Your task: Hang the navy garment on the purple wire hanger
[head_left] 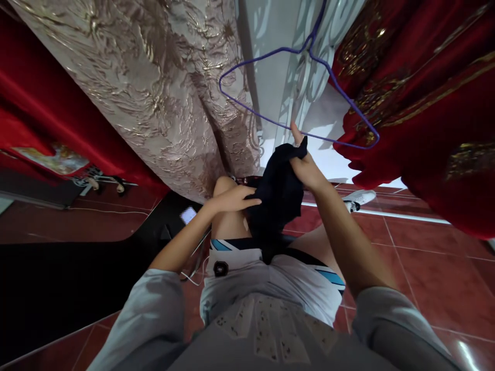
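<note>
A black cloth garment (280, 188) hangs bunched between my two hands above my lap; its exact kind is hidden by the folds. My right hand (303, 164) is closed on its upper right part, with one finger stretched up to the lower bar of a purple wire hanger (270, 121). I cannot tell whether that finger touches the bar. On the garment's left side, my left hand (242, 198) grips the edge, some fingers behind the cloth. The hanger is suspended in front of me and bears nothing.
Pinkish embossed curtains (162, 98) hang ahead on the left, red gold-patterned curtains (417, 98) on the right. A white metal grille (313, 77) stands behind the hanger. A black surface (77, 278) with a phone (188, 215) lies left; a white shoe (359, 200) is on the red tiles.
</note>
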Tool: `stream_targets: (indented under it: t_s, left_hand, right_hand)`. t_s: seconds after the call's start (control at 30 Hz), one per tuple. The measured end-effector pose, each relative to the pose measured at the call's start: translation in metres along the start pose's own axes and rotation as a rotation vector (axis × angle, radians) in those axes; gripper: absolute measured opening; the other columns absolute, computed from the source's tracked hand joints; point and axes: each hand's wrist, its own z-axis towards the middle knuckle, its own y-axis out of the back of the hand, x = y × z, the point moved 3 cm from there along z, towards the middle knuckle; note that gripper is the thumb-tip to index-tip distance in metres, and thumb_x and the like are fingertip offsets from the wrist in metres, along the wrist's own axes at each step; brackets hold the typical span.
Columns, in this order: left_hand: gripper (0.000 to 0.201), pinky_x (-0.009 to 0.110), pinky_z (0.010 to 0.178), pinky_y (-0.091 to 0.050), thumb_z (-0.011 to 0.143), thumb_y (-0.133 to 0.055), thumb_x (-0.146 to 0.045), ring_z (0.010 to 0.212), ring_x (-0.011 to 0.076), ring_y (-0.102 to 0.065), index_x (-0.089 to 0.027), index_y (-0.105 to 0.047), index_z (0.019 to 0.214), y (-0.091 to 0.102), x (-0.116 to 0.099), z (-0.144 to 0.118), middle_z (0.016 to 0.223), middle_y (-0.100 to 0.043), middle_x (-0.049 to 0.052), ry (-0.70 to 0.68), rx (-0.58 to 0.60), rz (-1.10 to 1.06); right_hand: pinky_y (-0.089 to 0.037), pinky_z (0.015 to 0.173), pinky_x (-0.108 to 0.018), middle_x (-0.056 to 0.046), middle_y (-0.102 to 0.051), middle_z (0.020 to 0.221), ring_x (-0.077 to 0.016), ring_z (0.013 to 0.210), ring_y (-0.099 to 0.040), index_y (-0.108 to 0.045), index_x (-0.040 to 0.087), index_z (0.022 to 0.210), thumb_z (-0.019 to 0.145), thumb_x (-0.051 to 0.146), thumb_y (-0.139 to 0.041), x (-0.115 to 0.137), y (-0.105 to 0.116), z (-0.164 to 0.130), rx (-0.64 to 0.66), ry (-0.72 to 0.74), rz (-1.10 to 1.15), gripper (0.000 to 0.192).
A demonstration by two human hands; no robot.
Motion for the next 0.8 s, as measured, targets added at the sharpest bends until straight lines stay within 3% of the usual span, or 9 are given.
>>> stream_targets:
  t_s: [0.1,0.23,0.3,0.43,0.53,0.63,0.73,0.8]
  left_hand:
    - [0.029,0.031,0.080,-0.050,0.101,-0.054,-0.040,0.081,0.0199,-0.067,-0.017,-0.066,0.086,0.039,0.004,-0.017,0.086,-0.072,0.006,0.092,0.001,0.150]
    - [0.026,0.034,0.084,-0.052,0.098,-0.055,-0.038,0.087,0.0243,-0.070,-0.018,-0.068,0.086,0.091,0.011,-0.030,0.088,-0.074,0.009,0.255,-0.020,0.372]
    - [0.031,0.039,0.093,-0.054,0.099,-0.050,-0.038,0.095,0.0277,-0.071,-0.018,-0.068,0.086,0.116,0.008,-0.032,0.094,-0.075,0.012,0.260,-0.150,0.493]
    - [0.035,0.046,0.119,-0.045,0.102,-0.044,-0.038,0.132,0.0296,-0.063,-0.017,-0.070,0.107,0.152,-0.015,-0.023,0.137,-0.068,0.016,0.109,-0.566,0.516]
    - [0.032,0.042,0.123,-0.042,0.105,-0.042,-0.038,0.140,0.0245,-0.058,-0.022,-0.067,0.117,0.156,-0.039,-0.002,0.150,-0.061,0.009,-0.011,-0.728,0.444]
    - [0.033,0.042,0.117,-0.048,0.108,-0.034,-0.033,0.133,0.0214,-0.063,-0.027,-0.057,0.129,0.146,-0.064,0.025,0.137,-0.068,0.007,-0.060,-0.764,0.337]
    - [0.034,0.041,0.114,-0.050,0.102,-0.038,-0.020,0.123,0.0196,-0.067,-0.028,-0.049,0.134,0.139,-0.088,0.042,0.122,-0.071,0.005,-0.107,-0.788,0.323]
    - [0.034,0.039,0.112,-0.052,0.098,-0.042,-0.014,0.116,0.0190,-0.068,-0.029,-0.053,0.126,0.142,-0.099,0.046,0.115,-0.071,0.003,-0.164,-0.783,0.362]
  right_hand:
    - [-0.045,0.119,-0.051,-0.008,-0.066,0.138,-0.0277,0.134,-0.059,-0.060,0.027,0.140,0.095,0.042,-0.054,-0.009,0.007,0.001,-0.073,0.002,-0.016,0.048]
    - [-0.055,0.104,-0.051,-0.008,-0.073,0.102,-0.0276,0.103,-0.070,-0.072,0.022,0.104,0.090,0.031,-0.059,-0.004,0.038,0.002,-0.220,0.005,-0.071,0.021]
    - [-0.058,0.094,-0.049,-0.005,-0.068,0.084,-0.0262,0.089,-0.069,-0.068,0.022,0.085,0.085,0.031,-0.066,0.001,0.053,0.003,-0.312,-0.013,-0.092,0.010]
    - [-0.060,0.079,-0.043,-0.001,-0.059,0.068,-0.0232,0.075,-0.065,-0.059,0.023,0.066,0.078,0.030,-0.076,0.014,0.073,-0.002,-0.424,-0.059,-0.132,0.022]
    - [-0.058,0.072,-0.040,-0.001,-0.059,0.068,-0.0212,0.071,-0.063,-0.059,0.024,0.065,0.078,0.028,-0.076,0.023,0.084,-0.012,-0.497,-0.096,-0.128,0.022]
    - [-0.057,0.074,-0.039,-0.002,-0.065,0.075,-0.0192,0.073,-0.062,-0.066,0.023,0.073,0.079,0.027,-0.076,0.026,0.085,-0.021,-0.498,-0.109,-0.073,0.013]
    - [-0.057,0.071,-0.037,-0.001,-0.065,0.073,-0.0178,0.069,-0.062,-0.070,0.021,0.077,0.082,0.030,-0.076,0.031,0.083,-0.030,-0.394,-0.123,-0.025,0.012]
    - [-0.058,0.075,-0.038,-0.002,-0.069,0.078,-0.0185,0.072,-0.066,-0.074,0.020,0.083,0.084,0.028,-0.074,0.042,0.089,-0.036,-0.289,-0.065,-0.067,0.008]
